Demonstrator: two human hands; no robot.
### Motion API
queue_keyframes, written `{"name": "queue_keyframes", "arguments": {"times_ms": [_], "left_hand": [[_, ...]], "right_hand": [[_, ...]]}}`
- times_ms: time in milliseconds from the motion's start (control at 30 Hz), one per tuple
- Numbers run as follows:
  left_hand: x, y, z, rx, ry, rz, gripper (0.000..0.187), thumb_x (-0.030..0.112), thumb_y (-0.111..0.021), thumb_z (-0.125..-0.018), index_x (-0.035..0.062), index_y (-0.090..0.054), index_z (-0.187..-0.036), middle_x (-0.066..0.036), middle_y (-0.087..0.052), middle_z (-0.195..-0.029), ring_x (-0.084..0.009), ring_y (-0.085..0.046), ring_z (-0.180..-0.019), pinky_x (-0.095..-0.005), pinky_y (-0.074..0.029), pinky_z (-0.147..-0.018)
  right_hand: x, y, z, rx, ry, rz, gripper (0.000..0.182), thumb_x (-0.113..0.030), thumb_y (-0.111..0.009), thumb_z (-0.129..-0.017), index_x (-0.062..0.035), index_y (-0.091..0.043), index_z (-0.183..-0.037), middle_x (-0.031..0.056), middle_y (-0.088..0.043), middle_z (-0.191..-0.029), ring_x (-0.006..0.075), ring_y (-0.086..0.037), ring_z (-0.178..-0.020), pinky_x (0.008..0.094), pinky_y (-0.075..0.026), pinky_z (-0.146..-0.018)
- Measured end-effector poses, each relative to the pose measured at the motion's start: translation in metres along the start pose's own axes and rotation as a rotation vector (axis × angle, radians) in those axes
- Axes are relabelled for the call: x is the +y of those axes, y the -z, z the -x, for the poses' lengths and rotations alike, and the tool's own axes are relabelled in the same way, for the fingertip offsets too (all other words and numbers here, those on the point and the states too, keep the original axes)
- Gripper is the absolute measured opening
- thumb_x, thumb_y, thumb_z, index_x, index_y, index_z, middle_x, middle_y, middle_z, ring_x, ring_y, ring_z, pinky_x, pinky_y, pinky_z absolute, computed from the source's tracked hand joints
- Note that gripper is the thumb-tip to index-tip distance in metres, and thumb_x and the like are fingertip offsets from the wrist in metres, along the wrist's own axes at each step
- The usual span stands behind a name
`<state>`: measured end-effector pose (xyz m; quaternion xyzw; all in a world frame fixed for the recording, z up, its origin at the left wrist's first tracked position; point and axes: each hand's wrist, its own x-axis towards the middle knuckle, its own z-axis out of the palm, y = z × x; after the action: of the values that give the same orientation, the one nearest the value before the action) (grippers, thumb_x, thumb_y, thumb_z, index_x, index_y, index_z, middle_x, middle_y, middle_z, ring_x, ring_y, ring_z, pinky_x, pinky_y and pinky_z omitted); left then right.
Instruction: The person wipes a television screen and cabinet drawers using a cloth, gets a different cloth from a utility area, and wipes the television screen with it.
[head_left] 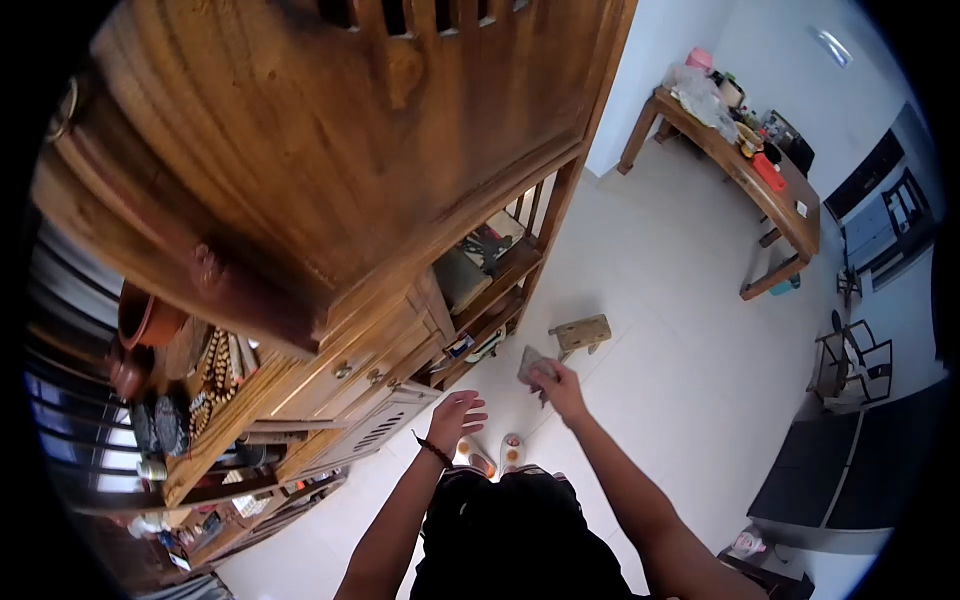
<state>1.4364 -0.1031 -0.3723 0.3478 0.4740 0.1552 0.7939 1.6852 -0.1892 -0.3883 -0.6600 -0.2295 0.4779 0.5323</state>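
My right hand [558, 389] is closed on a crumpled grey cloth [531, 363], held out in front of my body above the floor. Just beyond it stands a small wooden stool [581, 332]. My left hand [453, 420] holds nothing; its fingers are apart and slightly bent, near the lower doors of the wooden cabinet [375, 425]. A dark bracelet [434, 450] circles my left wrist.
The cabinet's large upper wooden panel [400, 130] leans into view on the left. Its shelves carry a brown pot [148, 318] and beads [212, 375]. A cluttered wooden table [735, 150] stands far right, with chairs [855, 360] beyond the pale tiled floor [680, 380].
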Motion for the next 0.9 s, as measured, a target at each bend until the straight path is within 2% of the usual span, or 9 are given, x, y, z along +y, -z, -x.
{"name": "queue_keyframes", "arguments": {"times_ms": [100, 233, 367, 467, 600, 667, 733, 800, 900], "left_hand": [[0.013, -0.002, -0.032, -0.021, -0.007, -0.013, 0.03, 0.032, -0.058, -0.108, 0.0106, -0.06, -0.13, -0.01, -0.069, -0.124, -0.024, -0.072, -0.103, -0.0384, -0.057, -0.087], [0.026, -0.013, -0.042, 0.043, 0.003, -0.023, 0.031, 0.032, -0.057, -0.109, 0.0092, -0.059, -0.129, -0.01, -0.069, -0.123, -0.0233, -0.071, -0.103, -0.0379, -0.058, -0.087], [0.028, -0.018, -0.047, 0.142, -0.032, -0.008, 0.029, 0.03, -0.056, -0.109, 0.0086, -0.06, -0.128, -0.01, -0.07, -0.12, -0.0232, -0.072, -0.101, -0.0374, -0.059, -0.086], [0.02, -0.024, -0.046, 0.271, -0.052, 0.056, 0.026, 0.028, -0.057, -0.108, 0.0102, -0.063, -0.126, -0.009, -0.071, -0.117, -0.0232, -0.072, -0.099, -0.0363, -0.059, -0.083], [0.001, -0.046, -0.031, 0.401, -0.063, 0.228, 0.028, 0.028, -0.06, -0.106, 0.0072, -0.064, -0.125, -0.01, -0.071, -0.115, -0.0219, -0.072, -0.096, -0.0359, -0.059, -0.081], [-0.012, -0.057, -0.028, 0.437, -0.066, 0.276, 0.028, 0.029, -0.061, -0.106, 0.0076, -0.064, -0.125, -0.01, -0.071, -0.116, -0.0212, -0.072, -0.097, -0.036, -0.058, -0.082], [-0.018, -0.072, -0.021, 0.483, -0.067, 0.31, 0.029, 0.029, -0.061, -0.106, 0.0076, -0.064, -0.125, -0.01, -0.071, -0.116, -0.0213, -0.072, -0.097, -0.0361, -0.058, -0.082], [-0.021, -0.082, -0.017, 0.521, -0.08, 0.333, 0.029, 0.029, -0.061, -0.106, 0.0075, -0.064, -0.126, -0.01, -0.071, -0.116, -0.0213, -0.072, -0.098, -0.0363, -0.058, -0.083], [-0.026, -0.088, -0.006, 0.535, -0.092, 0.344, 0.032, 0.03, -0.061, -0.106, 0.0065, -0.063, -0.128, -0.01, -0.07, -0.118, -0.0237, -0.072, -0.1, -0.0373, -0.059, -0.084]], "right_hand": [[-0.017, 0.035, -0.063, 0.133, 0.17, 0.206, 0.043, -0.028, -0.072, -0.096, -0.0016, -0.069, -0.129, 0.0069, -0.07, -0.076, 0.012, -0.062, -0.06, 0.0296, -0.05, -0.053], [-0.042, 0.06, -0.149, 0.366, 0.465, 0.704, 0.047, -0.031, -0.068, -0.099, -0.0104, -0.063, -0.141, 0.0222, -0.064, -0.105, 0.0359, -0.068, -0.086, 0.045, -0.056, -0.079], [-0.057, 0.054, -0.221, 0.304, 0.453, 0.86, 0.047, -0.028, -0.066, -0.099, -0.0167, -0.06, -0.145, 0.0248, -0.057, -0.116, 0.0458, -0.065, -0.096, 0.0511, -0.056, -0.086], [-0.047, 0.033, -0.25, 0.226, 0.418, 0.998, 0.043, -0.02, -0.064, -0.099, -0.0154, -0.062, -0.142, 0.0256, -0.058, -0.113, 0.0463, -0.066, -0.095, 0.0522, -0.056, -0.084], [0.001, 0.006, -0.26, 0.155, 0.504, 0.985, 0.051, -0.018, -0.064, -0.096, -0.0171, -0.058, -0.147, 0.0278, -0.057, -0.13, 0.048, -0.067, -0.102, 0.0522, -0.058, -0.09], [0.003, -0.013, -0.244, 0.041, 0.422, 1.031, 0.055, -0.017, -0.065, -0.095, -0.0195, -0.055, -0.149, 0.0262, -0.055, -0.14, 0.0469, -0.068, -0.103, 0.0517, -0.058, -0.091], [0.018, -0.034, -0.223, -0.023, 0.616, 0.86, 0.058, -0.016, -0.066, -0.094, -0.0222, -0.054, -0.151, 0.0229, -0.054, -0.145, 0.0464, -0.069, -0.102, 0.0528, -0.058, -0.091], [0.014, -0.06, -0.188, -0.173, 0.449, 0.854, 0.059, -0.016, -0.065, -0.095, -0.0239, -0.053, -0.152, 0.0212, -0.054, -0.146, 0.0455, -0.07, -0.102, 0.0532, -0.058, -0.09], [0.017, -0.101, -0.152, -0.321, 0.461, 0.907, 0.052, -0.021, -0.063, -0.099, -0.0215, -0.056, -0.15, 0.0237, -0.057, -0.141, 0.0478, -0.068, -0.105, 0.0533, -0.057, -0.091]]}}
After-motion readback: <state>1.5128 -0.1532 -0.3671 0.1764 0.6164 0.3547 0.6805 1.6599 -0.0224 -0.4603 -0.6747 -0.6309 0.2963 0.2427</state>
